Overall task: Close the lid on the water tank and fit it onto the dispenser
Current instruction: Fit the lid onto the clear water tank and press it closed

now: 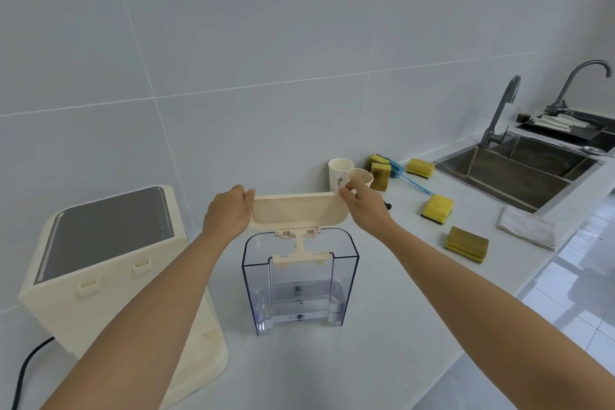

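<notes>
Lid [299,211] up, pinched at both ends: left hand [229,213], right hand [364,206].
Clear tank [301,280] below on white counter [332,369]; dispenser [109,263] left, sink [519,170] far right.

I see two paper cups [346,173] by the wall, yellow sponges [436,206] and a blue brush [411,180] on the bench [382,359], a steel sink [519,173] beyond.

A clear plastic water tank [299,280] stands upright on the white tabletop [332,369], near its back edge by the wall. Its cream lid [299,215] is raised open, standing upright on a hinged arm at the tank's top. The cream dispenser [109,273], dark-topped, sits just left of the tank.
</notes>
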The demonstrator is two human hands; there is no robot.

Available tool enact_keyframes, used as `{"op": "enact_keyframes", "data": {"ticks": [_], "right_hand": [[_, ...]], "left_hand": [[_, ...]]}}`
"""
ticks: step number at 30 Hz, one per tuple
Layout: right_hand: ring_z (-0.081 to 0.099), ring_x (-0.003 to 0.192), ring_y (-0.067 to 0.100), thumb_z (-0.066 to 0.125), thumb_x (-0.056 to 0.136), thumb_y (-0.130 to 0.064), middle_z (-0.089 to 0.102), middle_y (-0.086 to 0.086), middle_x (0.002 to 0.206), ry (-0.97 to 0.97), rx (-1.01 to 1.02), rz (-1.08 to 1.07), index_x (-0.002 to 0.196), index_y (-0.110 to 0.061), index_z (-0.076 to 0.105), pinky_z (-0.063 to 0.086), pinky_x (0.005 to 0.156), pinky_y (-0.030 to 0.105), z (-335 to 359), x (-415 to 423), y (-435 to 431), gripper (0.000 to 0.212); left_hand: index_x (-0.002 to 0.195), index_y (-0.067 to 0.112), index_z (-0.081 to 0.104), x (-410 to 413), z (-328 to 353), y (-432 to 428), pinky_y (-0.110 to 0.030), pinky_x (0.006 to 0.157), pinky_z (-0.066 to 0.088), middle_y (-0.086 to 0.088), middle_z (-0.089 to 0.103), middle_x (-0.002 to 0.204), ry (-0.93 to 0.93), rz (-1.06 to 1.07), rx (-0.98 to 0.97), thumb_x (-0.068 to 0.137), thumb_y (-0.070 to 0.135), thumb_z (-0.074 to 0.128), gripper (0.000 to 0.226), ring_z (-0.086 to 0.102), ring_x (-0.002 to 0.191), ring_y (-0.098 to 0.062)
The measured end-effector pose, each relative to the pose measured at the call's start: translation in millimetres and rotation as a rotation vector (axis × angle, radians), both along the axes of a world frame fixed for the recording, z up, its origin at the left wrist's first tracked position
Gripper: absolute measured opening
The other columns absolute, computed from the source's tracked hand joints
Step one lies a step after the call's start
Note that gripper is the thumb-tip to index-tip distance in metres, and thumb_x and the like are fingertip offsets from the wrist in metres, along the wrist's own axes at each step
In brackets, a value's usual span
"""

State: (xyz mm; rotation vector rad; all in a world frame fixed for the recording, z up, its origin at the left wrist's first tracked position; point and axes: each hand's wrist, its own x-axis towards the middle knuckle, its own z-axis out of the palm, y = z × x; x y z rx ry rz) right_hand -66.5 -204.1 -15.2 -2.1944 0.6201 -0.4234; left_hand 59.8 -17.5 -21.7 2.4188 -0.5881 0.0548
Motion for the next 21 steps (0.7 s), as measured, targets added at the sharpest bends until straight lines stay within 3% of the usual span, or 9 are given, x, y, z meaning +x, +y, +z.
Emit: {"op": "enact_keyframes", "data": {"ticks": [7,12,21], "right_hand": [[0.049,0.079,0.020,0.040,0.094,-0.028,0.056,0.011,0.093,-0.062,0.021,0.000,0.104,-0.005,0.052,0.038,0.060,0.024,-12.9,-23.4,8.0,0.028],[0.052,0.077,0.021,0.042,0.093,-0.026,0.056,0.011,0.084,-0.050,0.021,0.004,0.095,-0.012,0.048,0.041,0.067,0.030,-21.2,-37.4,15.8,0.015],[0.042,0.063,0.020,0.036,0.096,-0.027,0.052,0.016,0.076,0.038,-0.081,0.060,0.113,-0.007,0.046,0.036,0.063,0.035,-41.3,-57.0,24.2,0.028]], "left_hand": [[0.055,0.014,0.029,-25.5,-7.1,16.6,-0.032,0.062,0.030,-0.003,0.035,0.054,-0.017,-0.029,-0.091,0.097,0.025,0.034,0.043,0.040,0.064,-0.027],[0.076,0.005,0.045,-40.0,-17.6,25.8,-0.033,0.061,0.033,-0.002,0.039,0.052,-0.034,-0.050,-0.087,0.096,0.022,0.036,0.028,0.044,0.064,-0.029],[0.101,0.000,0.052,-54.3,-37.3,37.5,-0.034,0.059,0.037,-0.003,0.045,0.054,-0.087,-0.059,0.007,0.095,0.019,0.037,0.025,0.049,0.063,-0.030]]}}
